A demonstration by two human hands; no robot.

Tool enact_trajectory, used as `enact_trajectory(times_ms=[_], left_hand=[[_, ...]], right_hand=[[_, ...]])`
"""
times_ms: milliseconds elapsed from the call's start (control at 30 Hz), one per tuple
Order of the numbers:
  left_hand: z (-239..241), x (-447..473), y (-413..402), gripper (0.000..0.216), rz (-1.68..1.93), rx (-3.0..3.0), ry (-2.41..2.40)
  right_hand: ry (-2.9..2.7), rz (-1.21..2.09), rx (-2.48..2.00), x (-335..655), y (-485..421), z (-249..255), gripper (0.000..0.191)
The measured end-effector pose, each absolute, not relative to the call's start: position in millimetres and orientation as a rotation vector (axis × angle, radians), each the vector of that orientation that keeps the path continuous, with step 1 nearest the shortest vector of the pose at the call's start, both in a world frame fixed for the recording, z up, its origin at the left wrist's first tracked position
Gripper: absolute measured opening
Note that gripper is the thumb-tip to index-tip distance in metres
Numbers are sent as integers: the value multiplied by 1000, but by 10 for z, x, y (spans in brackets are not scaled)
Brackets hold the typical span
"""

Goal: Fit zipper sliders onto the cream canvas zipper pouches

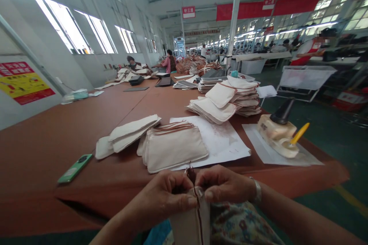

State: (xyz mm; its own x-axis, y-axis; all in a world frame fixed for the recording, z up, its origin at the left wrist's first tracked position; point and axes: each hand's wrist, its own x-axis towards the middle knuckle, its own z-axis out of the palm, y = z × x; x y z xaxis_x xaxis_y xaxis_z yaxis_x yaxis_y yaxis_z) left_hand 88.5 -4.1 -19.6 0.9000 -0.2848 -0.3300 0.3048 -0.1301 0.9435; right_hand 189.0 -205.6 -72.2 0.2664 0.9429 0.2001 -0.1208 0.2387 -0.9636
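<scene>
At the table's front edge, my left hand [175, 193] and my right hand [221, 185] pinch the top of a cream fabric piece [186, 224] with a brown-edged seam down its middle. Both thumbs lie on either side of this seam. Dark brown ends stick up between my fingers. The lower part of the piece hangs over my lap. Just beyond my hands, a stack of cream fabric pieces with brown edging [176, 147] rests partly on a white paper sheet [230, 141]. Left of it lies another small pile of cream pieces [129, 134].
A green phone [75, 168] lies at the left on the brown table [115, 180]. On the right, a cream container with a black top [277, 124] and a yellow-handled tool [299, 133] stand on a sheet. Taller cream stacks [221, 101] are behind. Other people are in the background.
</scene>
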Motion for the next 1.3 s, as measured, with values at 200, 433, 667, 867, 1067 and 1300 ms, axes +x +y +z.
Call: enact_trajectory(times_ms=[200,433,667,867,1067,1300], left_hand=[[-208,915,-67,34,-471,1584,75],[-206,903,-147,29,-458,1622,163],[-183,944,-239,23,-464,1770,146],[-253,910,-227,14,-443,1908,143],[-254,919,-201,19,-437,1826,107],[-303,888,-213,26,-449,1864,181]], right_hand=[[-1067,723,-1155,1804,-2048,-649,24],[-939,772,-1224,1818,-2087,-744,21],[-936,733,-1390,1786,-2046,-596,32],[-935,650,-1512,1772,-1998,-653,14],[-914,647,-1493,1728,-2015,-623,9],[-922,635,-1471,1705,-2014,-642,9]])
